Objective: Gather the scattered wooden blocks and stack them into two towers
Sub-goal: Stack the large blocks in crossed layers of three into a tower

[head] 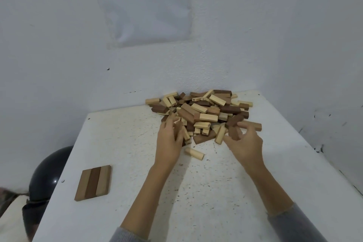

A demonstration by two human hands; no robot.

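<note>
- A white, speckled desk [137,212] stands in a corner between two white walls.
- A loose pile of pale and dark wooden blocks [202,112] lies at the far middle of the desk, close to the far wall, with the blocks crossing over one another at all angles.
- A flat row of three wooden blocks [93,182], tan, dark brown and pale, lies at the near left. The three touch side by side and sit well apart from the pile.
- A single pale wooden block [194,153] lies loose on the desk just near of the pile, between the two wrists.
- The left hand [169,141] reaches into the pile's near left edge with its fingers curled among the blocks. It is blurred, so I cannot tell whether its grip holds anything.
- The right hand [245,145] is at the pile's near right edge, and its grip is narrow: thumb and fingers curl round a short dark brown block [234,133].
- A long mid-brown block [253,124] lies just beyond the right fingers, partly hidden by them.
- A glossy black round object [49,173] sits beyond the desk's left edge, lower than the top.
- A printed paper sheet in a clear sleeve [149,12] hangs on the far wall above the pile.
- A grey sleeve [294,226] covers the right forearm at the near edge.
</note>
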